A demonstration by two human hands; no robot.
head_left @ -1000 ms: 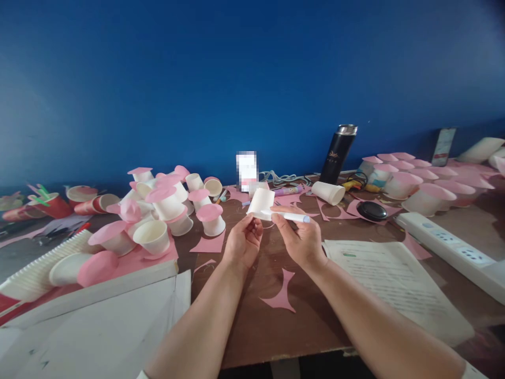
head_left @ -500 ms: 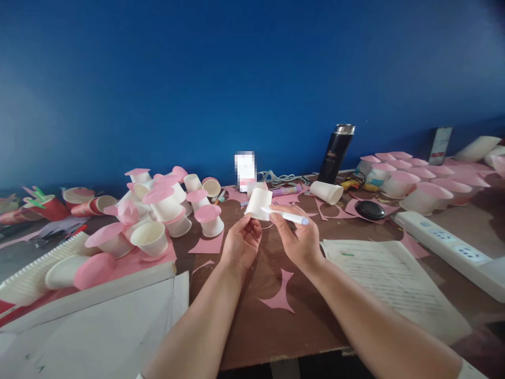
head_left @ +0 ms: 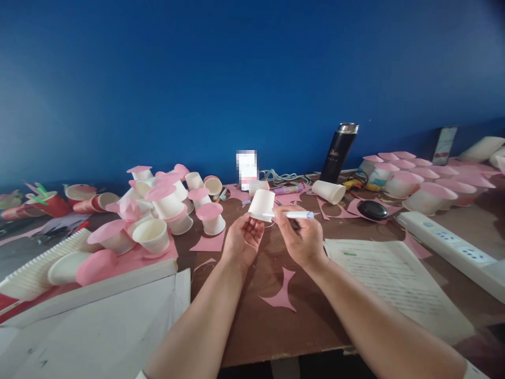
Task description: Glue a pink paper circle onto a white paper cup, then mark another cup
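In the middle of the head view, my left hand (head_left: 245, 239) grips a white paper cup (head_left: 262, 202) by its lower edge, fingers curled under it. My right hand (head_left: 303, 237) is closed round a white pen (head_left: 298, 215), which lies nearly level. The pen's tip points left and reaches the cup's lower side; whether it touches cannot be made out. To the left stand several white paper cups (head_left: 150, 235), many topped with pink paper discs (head_left: 210, 211). A cut pink paper scrap (head_left: 283, 292) lies on the brown table (head_left: 260, 337) below my hands.
A black thermos (head_left: 338, 153) stands by the blue wall, near a cup on its side (head_left: 329, 192). On the right are a printed sheet (head_left: 394, 284), a white power strip (head_left: 450, 247), a round black object (head_left: 372, 209) and pink-topped cups (head_left: 430, 197). A white box (head_left: 98, 326) occupies the front left.
The pen has turned more level, and its tip has shifted toward the cup's lower edge. Both hands and the cup sit slightly further right in view; the whole scene has shifted a little too.
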